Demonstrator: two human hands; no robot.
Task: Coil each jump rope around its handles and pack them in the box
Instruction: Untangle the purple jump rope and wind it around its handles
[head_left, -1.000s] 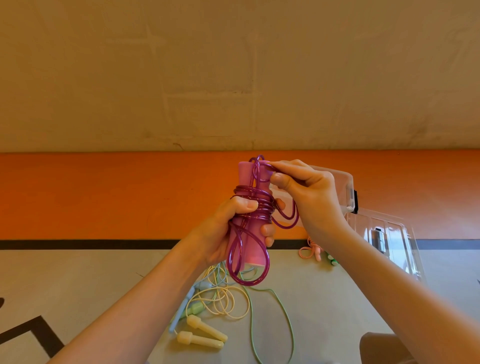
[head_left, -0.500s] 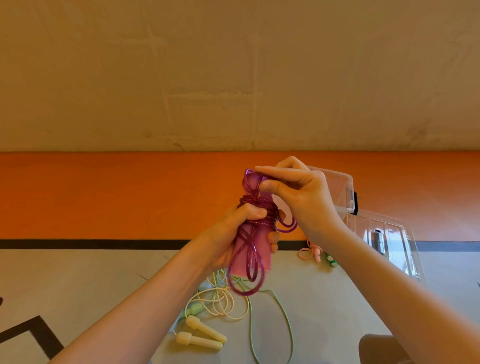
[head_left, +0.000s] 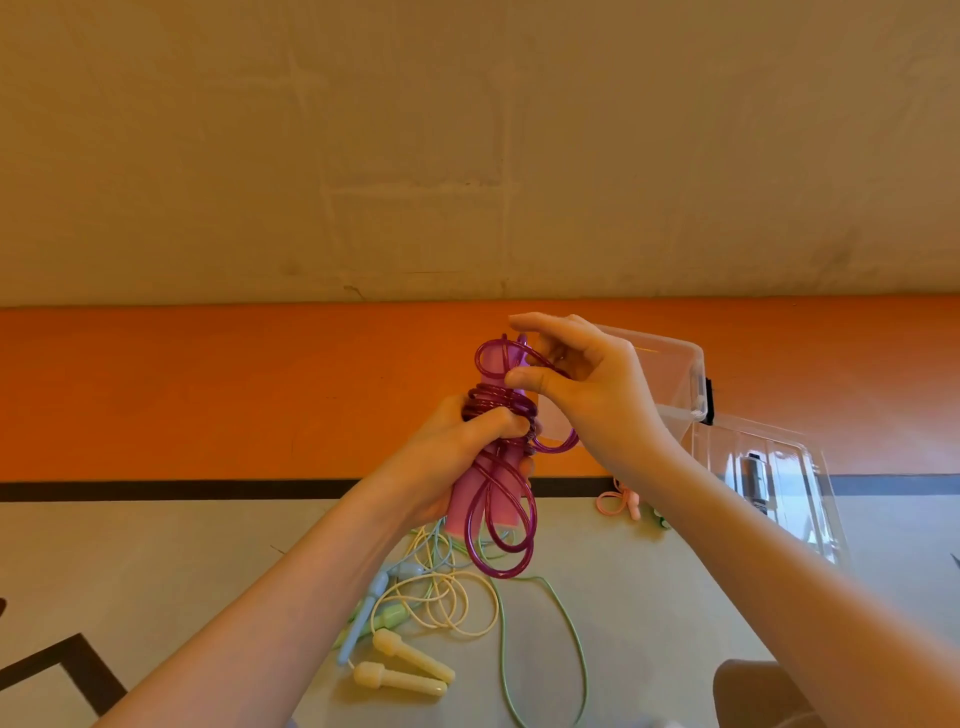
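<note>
My left hand (head_left: 457, 447) grips the pink handles (head_left: 470, 501) of a purple jump rope (head_left: 501, 535), whose cord is coiled around their middle with loops hanging below. My right hand (head_left: 582, 384) pinches a purple loop at the top of the handles. Behind my right hand stands a clear plastic box (head_left: 670, 374), its clear lid (head_left: 774, 483) lying to the right. On the floor below lie a yellow jump rope (head_left: 405, 670), a green jump rope (head_left: 545, 639) and a blue jump rope (head_left: 363, 618), tangled together.
A small pink rope (head_left: 615, 501) lies by the box's base near the orange wall band (head_left: 208, 389). Black floor lines (head_left: 67, 660) run at the lower left. My knee (head_left: 753, 696) shows at the bottom right.
The handles have dropped slightly and the hanging loops have shortened. My right hand has lifted a loop over the top of the handles and spread its fingers.
</note>
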